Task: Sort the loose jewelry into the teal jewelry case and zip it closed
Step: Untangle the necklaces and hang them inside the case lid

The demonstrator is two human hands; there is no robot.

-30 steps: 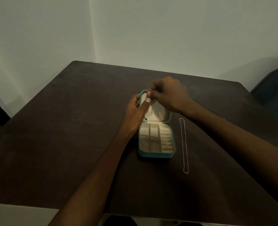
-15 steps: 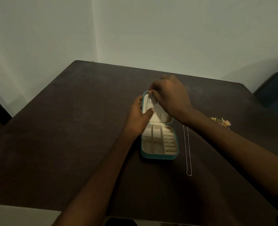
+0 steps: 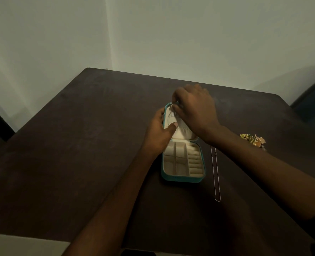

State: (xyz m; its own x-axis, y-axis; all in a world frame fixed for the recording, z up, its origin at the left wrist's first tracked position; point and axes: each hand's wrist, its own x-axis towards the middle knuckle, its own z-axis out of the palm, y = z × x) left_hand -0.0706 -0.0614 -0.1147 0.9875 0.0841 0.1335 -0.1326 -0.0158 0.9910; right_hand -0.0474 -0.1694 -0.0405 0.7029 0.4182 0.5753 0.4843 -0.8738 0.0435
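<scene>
The teal jewelry case (image 3: 182, 179) lies open mid-table, its cream compartments facing up and its lid (image 3: 182, 133) folded back away from me. A thin silver chain (image 3: 170, 118) hangs down the lid's inner left side. My right hand (image 3: 195, 109) pinches the chain's top end at the lid's far edge. My left hand (image 3: 160, 133) grips the lid's left side, thumb pressing the chain against the lining. A second silver necklace (image 3: 216, 174) lies stretched out on the table just right of the case. A small heap of gold and green jewelry (image 3: 253, 140) sits farther right.
The dark brown table (image 3: 79, 154) fills the view and stands against pale walls at a corner. A dark blue chair or cushion (image 3: 313, 100) shows at the right edge. My right forearm crosses above the necklace's top end.
My right hand has shifted slightly up to the lid's far edge with the chain. My left thumb has slid onto the lid's lining. The view has moved left, bringing the jewelry heap into sight.
</scene>
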